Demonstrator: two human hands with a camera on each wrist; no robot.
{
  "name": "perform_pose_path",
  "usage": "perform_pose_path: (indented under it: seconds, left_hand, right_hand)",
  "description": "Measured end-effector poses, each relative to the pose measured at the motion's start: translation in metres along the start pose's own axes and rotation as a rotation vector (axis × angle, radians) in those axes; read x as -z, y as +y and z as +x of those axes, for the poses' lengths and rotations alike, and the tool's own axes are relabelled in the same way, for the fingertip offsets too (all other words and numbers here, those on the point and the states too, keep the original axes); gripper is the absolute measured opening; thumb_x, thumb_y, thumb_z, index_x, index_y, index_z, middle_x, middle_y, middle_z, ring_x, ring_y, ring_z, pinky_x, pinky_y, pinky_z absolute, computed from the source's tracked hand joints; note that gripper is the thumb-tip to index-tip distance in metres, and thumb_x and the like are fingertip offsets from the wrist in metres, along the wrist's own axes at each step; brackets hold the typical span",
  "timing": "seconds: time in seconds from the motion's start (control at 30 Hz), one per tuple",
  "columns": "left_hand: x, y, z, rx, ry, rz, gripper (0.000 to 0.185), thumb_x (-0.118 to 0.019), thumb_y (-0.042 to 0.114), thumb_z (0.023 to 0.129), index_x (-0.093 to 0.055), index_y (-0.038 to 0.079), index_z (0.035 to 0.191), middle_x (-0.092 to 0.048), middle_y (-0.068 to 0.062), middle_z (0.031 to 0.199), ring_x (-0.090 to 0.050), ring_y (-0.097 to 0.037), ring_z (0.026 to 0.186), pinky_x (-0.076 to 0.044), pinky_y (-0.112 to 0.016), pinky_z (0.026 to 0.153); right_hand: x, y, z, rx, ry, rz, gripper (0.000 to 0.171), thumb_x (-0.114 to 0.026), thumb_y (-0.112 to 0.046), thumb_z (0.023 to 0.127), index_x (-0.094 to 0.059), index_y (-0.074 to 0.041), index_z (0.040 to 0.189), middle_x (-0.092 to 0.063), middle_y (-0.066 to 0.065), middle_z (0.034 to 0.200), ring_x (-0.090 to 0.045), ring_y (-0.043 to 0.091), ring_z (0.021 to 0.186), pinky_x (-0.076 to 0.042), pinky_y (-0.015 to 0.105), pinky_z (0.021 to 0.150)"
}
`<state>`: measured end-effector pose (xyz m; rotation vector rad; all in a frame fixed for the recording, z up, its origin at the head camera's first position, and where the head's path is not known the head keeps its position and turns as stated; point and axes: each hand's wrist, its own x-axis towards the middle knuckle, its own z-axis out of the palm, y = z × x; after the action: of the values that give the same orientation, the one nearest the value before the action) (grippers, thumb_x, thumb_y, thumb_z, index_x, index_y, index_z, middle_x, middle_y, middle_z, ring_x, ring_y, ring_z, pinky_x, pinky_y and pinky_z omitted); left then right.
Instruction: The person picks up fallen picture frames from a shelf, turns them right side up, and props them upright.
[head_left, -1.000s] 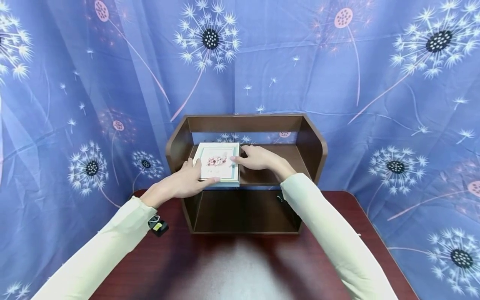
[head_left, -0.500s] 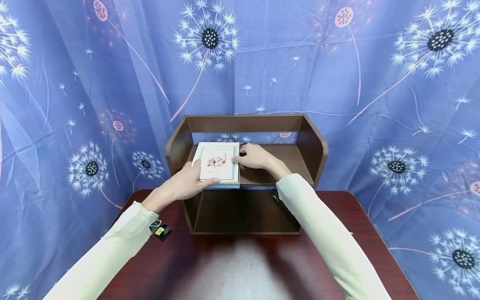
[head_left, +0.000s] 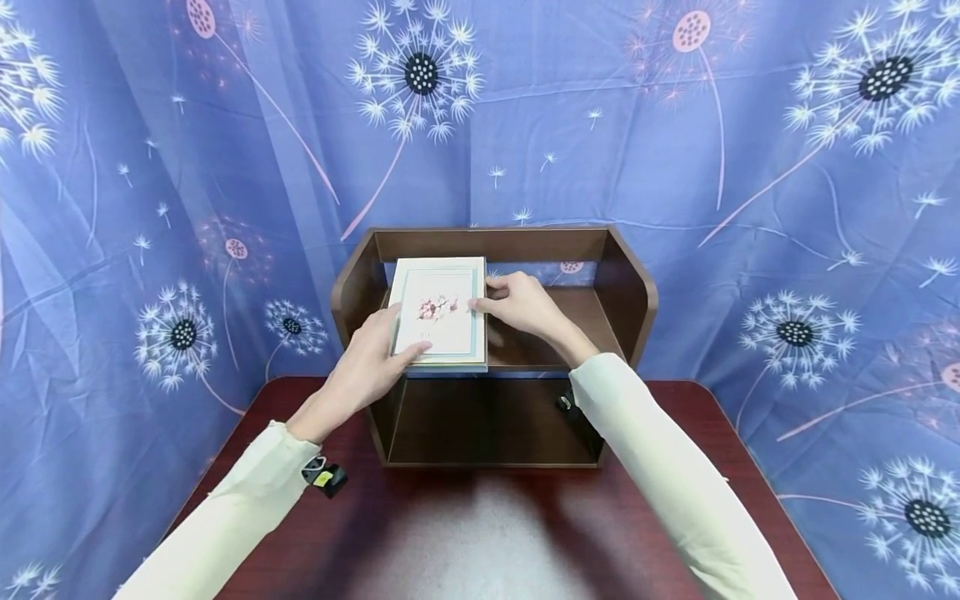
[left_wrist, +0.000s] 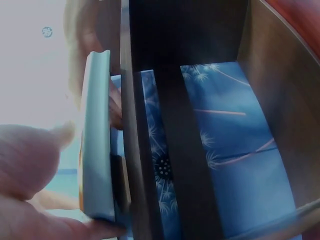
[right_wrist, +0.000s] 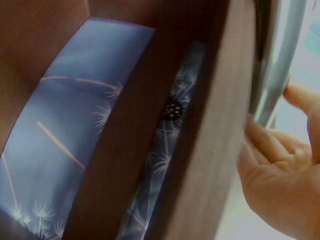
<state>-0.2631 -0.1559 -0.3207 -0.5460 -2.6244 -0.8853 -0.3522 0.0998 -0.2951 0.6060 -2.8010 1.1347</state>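
Observation:
A white book (head_left: 440, 314) with a pink flower on its cover is tilted up off the upper board of a brown wooden shelf (head_left: 630, 292), its far edge raised. My left hand (head_left: 375, 360) grips its near left corner, thumb on the cover. My right hand (head_left: 519, 305) pinches its right edge. In the left wrist view the book's pale edge (left_wrist: 96, 140) stands beside the shelf board (left_wrist: 131, 150) with my thumb (left_wrist: 27, 160) against the cover. In the right wrist view my fingers (right_wrist: 270, 145) touch the book's edge (right_wrist: 280, 65).
The shelf stands at the back of a dark red table (head_left: 480, 533), open at front and back, with an empty lower bay (head_left: 487, 421). A blue dandelion-print curtain (head_left: 150, 167) hangs close behind and at both sides.
The book lay flat on the upper board; now both hands have lifted and tilted it, its far edge rising toward the shelf's back rail.

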Motion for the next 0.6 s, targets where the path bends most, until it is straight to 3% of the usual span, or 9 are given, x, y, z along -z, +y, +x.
perform_pose_path:
  seconds: [0.13, 0.2, 0.3, 0.5, 0.6]
  left_hand:
    - [-0.003, 0.001, 0.003, -0.009, 0.168, 0.010, 0.048, -0.060, 0.008, 0.103, -0.053, -0.007, 0.148, -0.065, -0.029, 0.139, -0.065, -0.044, 0.124, -0.053, -0.059, 0.104]
    - [-0.004, 0.002, 0.006, -0.016, 0.240, 0.014, 0.046, -0.057, 0.001, 0.100, -0.055, -0.009, 0.145, -0.069, -0.031, 0.131, -0.070, -0.046, 0.115, -0.057, -0.058, 0.096]
    - [-0.006, 0.004, 0.010, 0.000, 0.292, 0.009, 0.047, -0.059, 0.002, 0.099, -0.055, -0.011, 0.144, -0.071, -0.034, 0.124, -0.072, -0.048, 0.108, -0.059, -0.059, 0.091]
    - [-0.007, 0.006, 0.019, 0.031, 0.316, -0.050, 0.037, -0.059, 0.003, 0.100, -0.065, -0.007, 0.136, -0.079, -0.025, 0.099, -0.077, -0.039, 0.091, -0.060, -0.052, 0.075]
    - [-0.007, 0.007, 0.022, 0.028, 0.327, -0.089, 0.032, -0.059, 0.001, 0.100, -0.068, -0.005, 0.130, -0.080, -0.022, 0.106, -0.079, -0.034, 0.097, -0.061, -0.050, 0.076]
  right_hand:
    - [0.008, -0.003, -0.001, -0.044, 0.024, 0.190, 0.069, -0.077, -0.028, 0.096, -0.050, -0.004, 0.155, -0.076, 0.020, 0.124, -0.082, 0.024, 0.086, -0.066, 0.039, 0.082]
    - [0.012, -0.005, -0.001, -0.066, 0.027, 0.260, 0.074, -0.078, -0.023, 0.096, -0.044, 0.000, 0.158, -0.075, 0.023, 0.126, -0.081, 0.023, 0.077, -0.066, 0.039, 0.078]
    - [0.018, -0.007, -0.001, -0.078, 0.046, 0.307, 0.075, -0.078, -0.020, 0.096, -0.042, 0.003, 0.158, -0.072, 0.025, 0.131, -0.082, 0.025, 0.080, -0.066, 0.039, 0.081]
    - [0.024, -0.011, -0.005, -0.041, 0.082, 0.333, 0.055, -0.079, -0.015, 0.095, -0.061, 0.005, 0.142, -0.075, 0.022, 0.127, -0.080, 0.033, 0.099, -0.066, 0.041, 0.080]
    - [0.025, -0.011, -0.008, -0.023, 0.101, 0.339, 0.052, -0.080, -0.015, 0.094, -0.063, 0.004, 0.139, -0.075, 0.022, 0.126, -0.080, 0.033, 0.100, -0.066, 0.041, 0.080]
